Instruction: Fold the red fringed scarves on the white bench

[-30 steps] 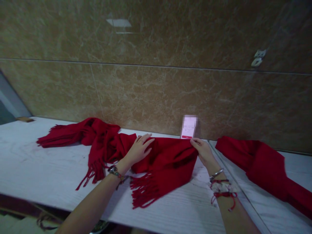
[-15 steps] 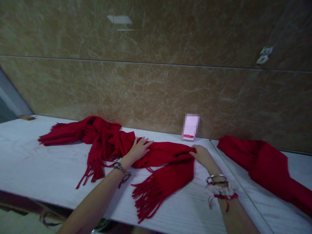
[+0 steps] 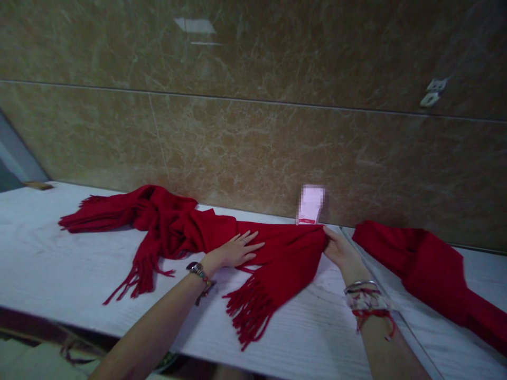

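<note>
A red scarf (image 3: 293, 258) with fringed ends lies across the white table (image 3: 317, 327), bunched at the left and flatter at the right. My left hand (image 3: 240, 249) rests flat on its middle with the fingers spread. At the scarf's upper right corner, my right hand (image 3: 336, 247) pinches the folded edge. One fringed end hangs toward the front of the table between my arms. Bracelets circle both wrists.
Another red scarf (image 3: 431, 269) lies at the right, beyond a seam in the table. A pink and white box (image 3: 311, 205), partly blurred, stands against the marbled wall (image 3: 253, 153). A small brown piece (image 3: 38, 185) sits at the far left corner.
My right hand has moved right and slightly up, drawing the scarf's corner with it. My left hand has shifted a little right, and the scarf between my hands looks more stretched.
</note>
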`<action>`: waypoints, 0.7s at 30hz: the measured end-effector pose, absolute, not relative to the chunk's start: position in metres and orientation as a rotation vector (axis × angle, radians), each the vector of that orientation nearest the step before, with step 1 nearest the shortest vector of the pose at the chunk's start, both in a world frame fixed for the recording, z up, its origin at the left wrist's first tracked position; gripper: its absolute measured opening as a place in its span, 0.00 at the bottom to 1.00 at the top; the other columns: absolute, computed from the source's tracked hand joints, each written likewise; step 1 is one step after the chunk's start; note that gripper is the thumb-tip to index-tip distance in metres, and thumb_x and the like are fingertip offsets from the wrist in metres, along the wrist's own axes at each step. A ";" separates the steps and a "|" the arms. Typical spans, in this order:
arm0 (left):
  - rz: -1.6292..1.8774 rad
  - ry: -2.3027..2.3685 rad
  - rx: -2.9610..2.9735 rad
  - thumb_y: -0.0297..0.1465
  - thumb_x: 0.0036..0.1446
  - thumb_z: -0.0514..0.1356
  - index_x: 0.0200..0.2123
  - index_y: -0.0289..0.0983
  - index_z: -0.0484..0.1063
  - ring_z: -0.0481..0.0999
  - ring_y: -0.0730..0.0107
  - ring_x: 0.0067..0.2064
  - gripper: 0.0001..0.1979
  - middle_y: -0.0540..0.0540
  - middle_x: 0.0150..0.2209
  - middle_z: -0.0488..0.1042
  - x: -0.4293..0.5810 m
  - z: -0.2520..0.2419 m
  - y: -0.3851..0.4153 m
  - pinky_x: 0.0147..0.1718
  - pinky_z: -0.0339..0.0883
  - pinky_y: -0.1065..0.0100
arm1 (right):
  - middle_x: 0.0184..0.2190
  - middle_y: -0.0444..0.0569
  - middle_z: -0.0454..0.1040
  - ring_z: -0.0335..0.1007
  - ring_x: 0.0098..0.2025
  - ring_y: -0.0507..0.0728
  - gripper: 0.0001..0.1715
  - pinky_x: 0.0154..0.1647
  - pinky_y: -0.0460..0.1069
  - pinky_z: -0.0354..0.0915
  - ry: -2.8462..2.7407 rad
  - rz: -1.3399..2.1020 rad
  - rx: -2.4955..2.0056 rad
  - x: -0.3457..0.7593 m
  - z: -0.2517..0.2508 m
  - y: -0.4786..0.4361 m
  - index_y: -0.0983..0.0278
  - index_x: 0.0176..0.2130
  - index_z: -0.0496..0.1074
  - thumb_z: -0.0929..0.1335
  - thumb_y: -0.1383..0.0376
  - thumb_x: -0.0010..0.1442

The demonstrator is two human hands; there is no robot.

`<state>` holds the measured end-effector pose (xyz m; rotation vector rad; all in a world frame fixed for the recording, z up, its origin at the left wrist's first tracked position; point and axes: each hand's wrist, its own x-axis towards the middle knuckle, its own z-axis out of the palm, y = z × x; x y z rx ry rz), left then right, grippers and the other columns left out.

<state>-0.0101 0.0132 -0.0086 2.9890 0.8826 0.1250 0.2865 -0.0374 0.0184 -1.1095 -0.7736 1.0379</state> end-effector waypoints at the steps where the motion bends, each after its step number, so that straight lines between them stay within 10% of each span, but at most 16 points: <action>1: 0.109 0.885 2.996 0.35 0.62 0.47 0.59 0.47 0.53 0.45 0.53 0.62 0.21 0.40 0.63 0.46 -0.013 -0.008 0.015 0.54 0.49 0.51 | 0.20 0.45 0.71 0.68 0.26 0.55 0.03 0.29 0.51 0.67 -0.777 1.014 -1.124 0.292 0.018 -0.037 0.60 0.24 0.68 0.68 0.64 0.43; 11: 0.235 1.372 2.978 0.21 0.54 0.52 0.50 0.47 0.67 0.45 0.48 0.62 0.23 0.41 0.62 0.50 -0.030 -0.001 0.020 0.53 0.49 0.46 | 0.16 0.45 0.69 0.70 0.31 0.60 0.09 0.34 0.52 0.63 -1.356 0.317 -2.004 0.288 0.018 -0.048 0.61 0.17 0.65 0.70 0.65 0.39; 21: 0.443 0.746 2.987 0.26 0.57 0.52 0.55 0.37 0.60 0.56 0.65 0.59 0.21 0.41 0.59 0.57 -0.008 0.002 0.006 0.55 0.53 0.61 | 0.12 0.39 0.65 0.64 0.17 0.51 0.08 0.21 0.46 0.58 -1.426 0.657 -1.896 0.248 0.036 -0.059 0.61 0.22 0.66 0.67 0.61 0.47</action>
